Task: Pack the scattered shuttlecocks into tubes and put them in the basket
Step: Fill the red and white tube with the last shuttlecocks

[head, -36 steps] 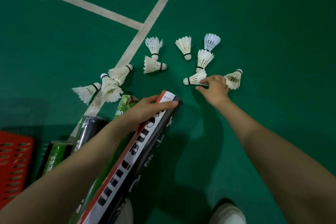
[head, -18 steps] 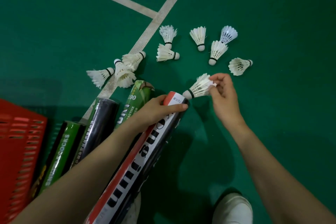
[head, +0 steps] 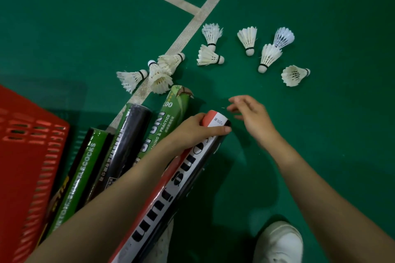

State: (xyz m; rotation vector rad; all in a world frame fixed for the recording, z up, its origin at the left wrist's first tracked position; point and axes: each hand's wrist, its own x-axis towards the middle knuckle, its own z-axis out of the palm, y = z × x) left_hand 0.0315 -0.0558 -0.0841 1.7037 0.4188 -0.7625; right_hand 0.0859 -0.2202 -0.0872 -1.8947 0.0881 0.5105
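Nearest you, your white shoe (head: 280, 243) stands on the green court floor (head: 331, 156). Your left hand (head: 192, 130) grips the red, white and black shuttlecock tube (head: 175, 188) just under its mouth, fingers wrapped round the rim, with the tube slanting up off the floor. The mouth faces away from the camera, so its contents cannot be counted.

Your right hand (head: 254, 119) hovers just beside that mouth, fingers loosely spread and holding nothing.

To your left, three more tubes lie side by side on the floor: a dark green tube (head: 72, 177), a black tube (head: 124, 145) and a green practice tube (head: 168, 121). They lie next to the red basket (head: 27, 156), not in it. No tube is seen inside the part of the basket in view.

Further out, nine shuttlecocks lie loose on the floor:
- Three are bunched on the white court line (head: 181, 38), beginning with the left shuttlecock (head: 130, 78).
- Two are in the middle (head: 209, 56).
- Four are to the right, the closest to your free hand being the nearest right shuttlecock (head: 295, 74).

Assessment: packing is under way but well short of done. Nine shuttlecocks are unpacked, and every tube is yet to be placed in the basket.
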